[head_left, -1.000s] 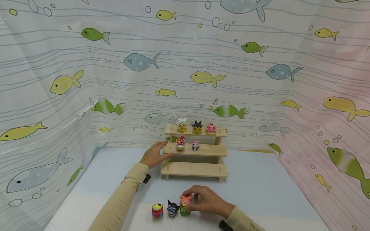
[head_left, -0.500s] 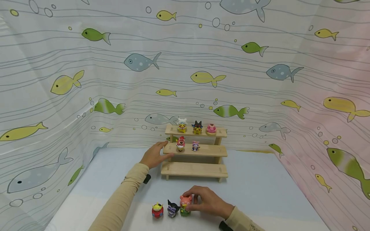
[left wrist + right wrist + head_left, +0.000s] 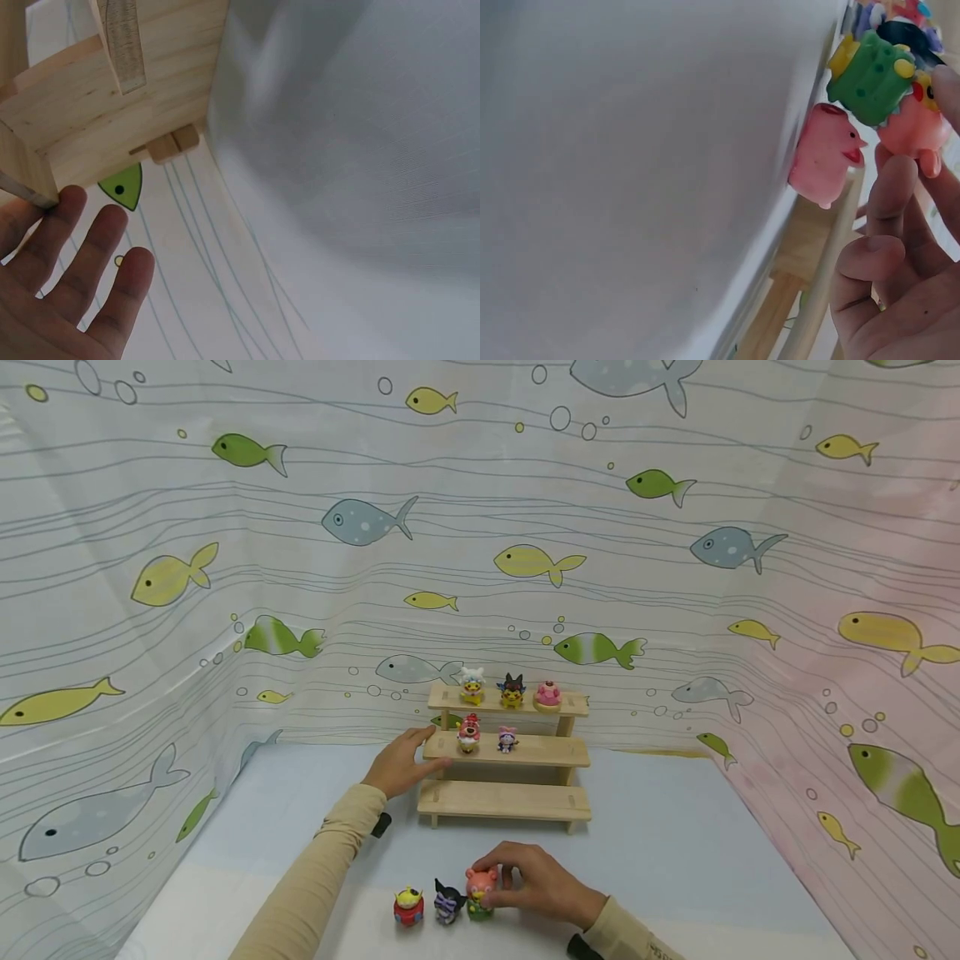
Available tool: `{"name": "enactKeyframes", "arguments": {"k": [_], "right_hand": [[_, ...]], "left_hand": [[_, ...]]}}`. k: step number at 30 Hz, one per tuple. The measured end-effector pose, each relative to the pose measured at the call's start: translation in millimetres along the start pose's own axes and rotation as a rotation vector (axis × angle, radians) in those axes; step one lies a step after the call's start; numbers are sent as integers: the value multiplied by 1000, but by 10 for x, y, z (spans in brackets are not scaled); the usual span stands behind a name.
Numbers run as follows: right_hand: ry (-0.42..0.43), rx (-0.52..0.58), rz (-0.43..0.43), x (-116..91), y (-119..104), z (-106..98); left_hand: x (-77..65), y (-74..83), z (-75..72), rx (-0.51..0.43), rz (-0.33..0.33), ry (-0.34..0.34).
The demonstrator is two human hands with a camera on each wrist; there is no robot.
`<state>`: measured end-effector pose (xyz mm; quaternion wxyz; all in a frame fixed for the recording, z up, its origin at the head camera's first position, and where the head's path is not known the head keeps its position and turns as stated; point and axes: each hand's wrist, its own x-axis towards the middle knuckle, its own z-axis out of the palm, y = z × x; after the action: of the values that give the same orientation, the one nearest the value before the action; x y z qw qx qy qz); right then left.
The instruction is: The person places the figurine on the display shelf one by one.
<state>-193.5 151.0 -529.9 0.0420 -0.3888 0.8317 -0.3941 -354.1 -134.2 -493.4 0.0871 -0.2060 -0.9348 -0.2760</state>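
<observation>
My right hand [image 3: 551,883] pinches a small pink-headed figurine [image 3: 480,883] with a green body between thumb and fingers, low over the table. In the right wrist view its green back [image 3: 871,82] is tilted, and a plain pink figurine [image 3: 826,154] stands beside it, hidden from the head view. Left of the grip are a black-and-purple figurine [image 3: 447,906] and a red figurine with a yellow-green head [image 3: 408,908]. My left hand [image 3: 401,764] holds the left end of the middle step of a three-step wooden display shelf [image 3: 504,799], thumb in front, fingers behind.
Three figurines stand on the top step, among them a pink one [image 3: 548,695]. The middle step bears a red-and-pink figurine [image 3: 468,735] and a small purple one [image 3: 507,740]. A fish-patterned curtain [image 3: 480,518] surrounds the white table [image 3: 675,843].
</observation>
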Motion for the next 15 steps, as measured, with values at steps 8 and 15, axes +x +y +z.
{"name": "enactKeyframes", "arguments": {"k": [8,15], "right_hand": [[37,-8,-1,-4,-31,-81],[63,-8,17,-10,-57,-195]], "left_hand": [[-9,12,-6,0,2,2],[-1,7,1,0,-1,-1]]}}
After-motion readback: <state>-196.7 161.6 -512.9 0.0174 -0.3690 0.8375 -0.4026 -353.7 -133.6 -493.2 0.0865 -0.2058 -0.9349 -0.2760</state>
